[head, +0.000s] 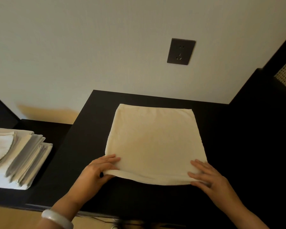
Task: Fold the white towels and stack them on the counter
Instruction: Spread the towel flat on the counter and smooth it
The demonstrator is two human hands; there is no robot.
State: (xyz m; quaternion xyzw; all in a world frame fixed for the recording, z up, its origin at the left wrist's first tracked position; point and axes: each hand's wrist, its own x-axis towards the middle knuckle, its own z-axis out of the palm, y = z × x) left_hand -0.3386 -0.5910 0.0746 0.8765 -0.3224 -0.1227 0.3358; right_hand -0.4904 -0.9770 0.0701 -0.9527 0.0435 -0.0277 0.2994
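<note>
Towel (153, 142) lies flat on worktop (89, 129), partly folded; left hand (97, 171) pinches its near left corner, grip clamped; right hand (205, 176) rests flat-fingered on near right corner; advice: lift both corners level, match far edge squarely, then smooth

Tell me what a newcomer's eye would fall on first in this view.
The pale towel stands out against the dark counter, lying flat in the middle with the left hand pinching its near left corner and the right hand resting on its near right corner. Far to the left sits a stack of folded towels, and a dark wall socket marks the light wall above.
</note>
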